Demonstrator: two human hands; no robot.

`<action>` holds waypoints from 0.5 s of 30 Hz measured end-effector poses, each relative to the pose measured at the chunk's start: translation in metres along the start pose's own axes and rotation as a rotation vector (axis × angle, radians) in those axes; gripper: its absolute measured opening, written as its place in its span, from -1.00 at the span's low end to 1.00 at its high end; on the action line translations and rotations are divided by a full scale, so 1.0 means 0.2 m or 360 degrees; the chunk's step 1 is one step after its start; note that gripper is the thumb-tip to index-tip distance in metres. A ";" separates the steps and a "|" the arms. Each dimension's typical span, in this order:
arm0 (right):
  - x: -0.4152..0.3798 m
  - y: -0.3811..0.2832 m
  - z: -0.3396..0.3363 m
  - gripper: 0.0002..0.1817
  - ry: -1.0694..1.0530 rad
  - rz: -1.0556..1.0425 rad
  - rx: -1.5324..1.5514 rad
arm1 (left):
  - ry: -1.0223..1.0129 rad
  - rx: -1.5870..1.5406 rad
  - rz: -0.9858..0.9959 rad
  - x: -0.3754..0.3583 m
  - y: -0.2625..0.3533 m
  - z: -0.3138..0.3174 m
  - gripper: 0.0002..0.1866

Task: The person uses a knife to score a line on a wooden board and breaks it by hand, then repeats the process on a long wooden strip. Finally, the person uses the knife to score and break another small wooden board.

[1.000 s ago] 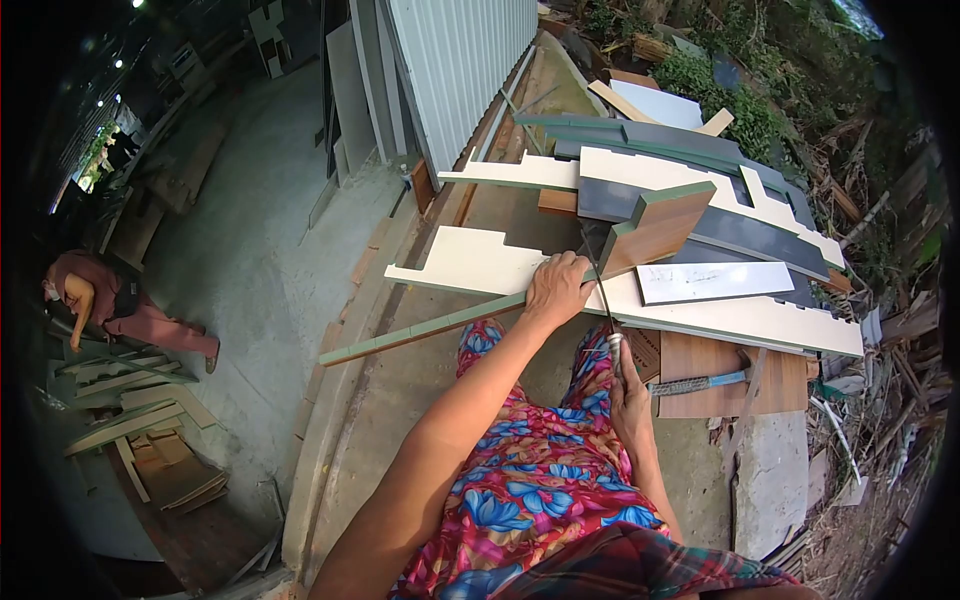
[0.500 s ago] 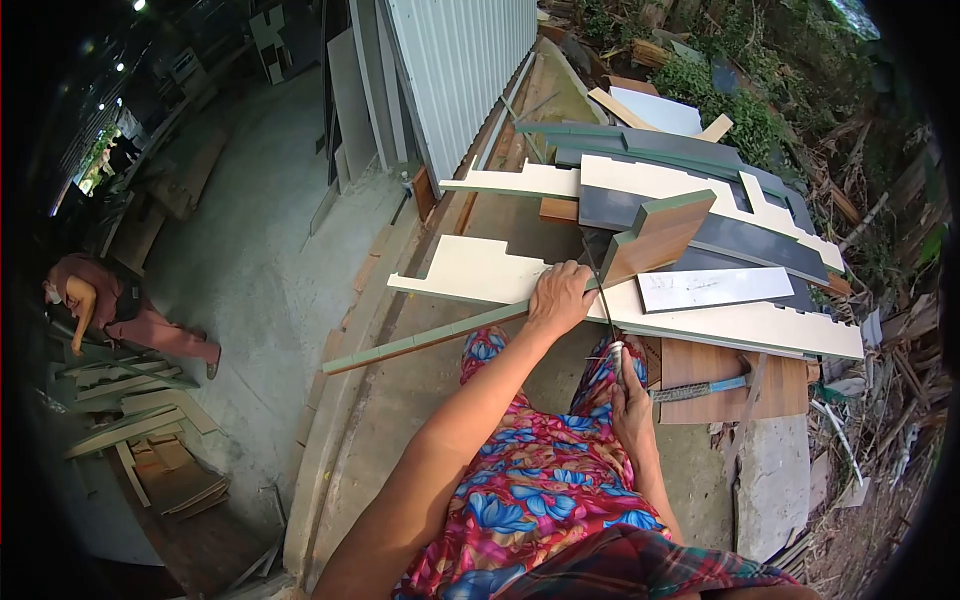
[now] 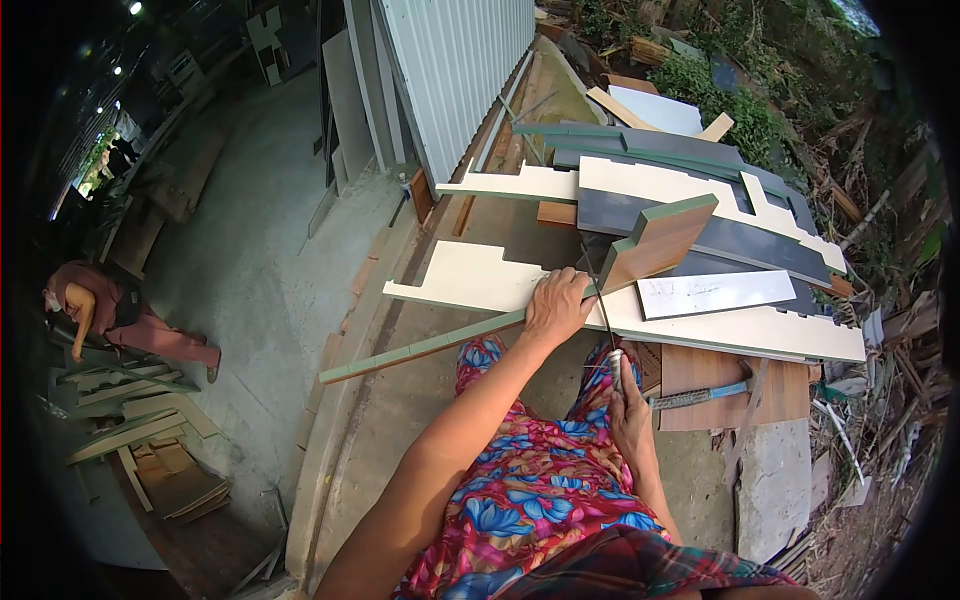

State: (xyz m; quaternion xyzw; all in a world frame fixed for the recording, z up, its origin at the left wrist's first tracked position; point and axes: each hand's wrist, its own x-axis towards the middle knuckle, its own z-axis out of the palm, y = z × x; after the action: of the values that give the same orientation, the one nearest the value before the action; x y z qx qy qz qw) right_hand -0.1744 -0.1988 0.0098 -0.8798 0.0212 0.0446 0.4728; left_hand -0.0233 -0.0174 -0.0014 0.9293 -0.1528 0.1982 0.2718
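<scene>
L hand [image 3: 556, 305] pins strip [image 3: 420, 347] — R hand [image 3: 630, 405] grips saw [image 3: 603, 305], prob.

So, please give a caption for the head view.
Left hand steadies a cream board; right hand grips a thin saw.

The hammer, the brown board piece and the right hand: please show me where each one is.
hammer [image 3: 700, 394], head view, on the middle of its handle.
brown board piece [image 3: 660, 240], head view, on its brown face.
right hand [image 3: 630, 412], head view, on the back of the hand, which grips a thin blade.
</scene>
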 end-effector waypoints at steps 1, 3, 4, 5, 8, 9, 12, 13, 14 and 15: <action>0.00 0.00 0.00 -0.38 -0.0013 0.0037 0.0029 | -0.0003 0.0000 -0.0001 0.00 0.00 0.00 -0.65; 0.01 0.02 0.01 -0.38 0.0052 -0.0091 -0.0037 | 0.0004 -0.0003 0.0003 0.00 0.00 0.00 -0.66; 0.01 0.03 0.01 -0.37 0.0083 -0.0151 -0.0068 | 0.0012 -0.0008 0.0008 0.00 0.00 0.00 -0.67; 0.01 0.04 0.01 -0.37 0.0057 -0.0130 -0.0058 | 0.0014 -0.0015 0.0011 0.00 0.00 0.00 -0.67; 0.02 0.04 0.02 -0.36 0.0037 -0.0136 0.0004 | 0.0012 0.0006 0.0043 0.00 0.01 -0.02 -0.67; 0.01 -0.02 0.00 -0.36 0.0025 -0.0079 -0.0043 | 0.0011 0.0000 0.0049 0.00 0.01 -0.02 -0.67; 0.01 0.01 0.01 -0.34 0.0049 -0.0130 -0.0056 | 0.0030 -0.0037 0.0067 0.00 0.01 -0.01 -0.66; 0.02 0.01 0.00 -0.33 0.0044 -0.0145 -0.0067 | 0.0039 -0.0035 0.0073 0.00 0.00 -0.01 -0.67; 0.02 0.01 0.01 -0.32 0.0032 -0.0170 -0.0074 | 0.0053 -0.0057 0.0079 0.00 0.00 -0.01 -0.69; 0.02 0.00 0.00 -0.32 0.0030 -0.0149 -0.0086 | 0.0037 -0.0056 0.0074 0.00 0.01 0.00 -0.70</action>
State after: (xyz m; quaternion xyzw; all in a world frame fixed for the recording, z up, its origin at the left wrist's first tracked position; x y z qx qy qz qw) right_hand -0.1696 -0.1985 0.0095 -0.8927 -0.0167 0.0146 0.4501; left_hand -0.0239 -0.0177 -0.0002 0.9182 -0.1746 0.2126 0.2851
